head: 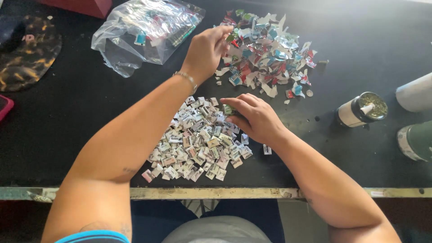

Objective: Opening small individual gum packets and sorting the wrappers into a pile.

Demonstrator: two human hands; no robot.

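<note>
Your left hand (208, 48) pinches a scrap at the torn pile (267, 51), upper centre. Your right hand (254, 118) pinches a folded piece (229, 110) over the folded heap (198, 141)

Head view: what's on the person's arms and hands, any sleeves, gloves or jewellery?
Both hands are bare, no gloves. The left hand has a thin metallic bracelet at the wrist. The right hand wears nothing visible. A dark sleeve with a blue edge shows at the left upper arm.

even daylight, sharp centre, dim lower edge, slight wide-angle bend.
</note>
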